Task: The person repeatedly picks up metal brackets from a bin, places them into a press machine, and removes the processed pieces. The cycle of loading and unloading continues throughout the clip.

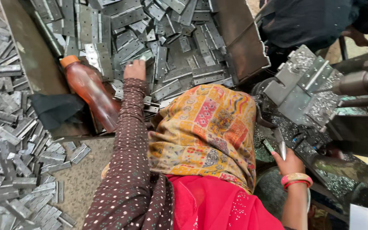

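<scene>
Item: flat steel hinges (167, 42), grey, heaped loose in a rusty sheet-metal tray (30, 59) ahead of the person. Left hand (134, 69) reaches out on a dotted brown sleeve and rests fingers-down on the heap, closing over one hinge; how firm the grip is cannot be told. Right hand (289, 162), with pink bangles at the wrist, is shut on a thin metal piece (281, 149), seemingly one more hinge, held just beside the machine fixture (303, 91). Handling, as judged: each hinge is stiff, light singly, heavy in bulk, with sharp stamped edges and a possibly oily face, so likely slippery; best taken by the long edges of one leaf, mindful that the other leaf may swing at the knuckle. Surface: the heap is uneven and interlocked, so neighbouring pieces may drag along. Surroundings: an orange-capped plastic bottle (91, 91) and a dark cloth (54, 108) lie in the tray's near corner; more hinges (9, 149) cover the floor to the left; glittering metal swarf (324, 106) coats the fixture; another person (316, 19) in dark clothing sits beyond.
</scene>
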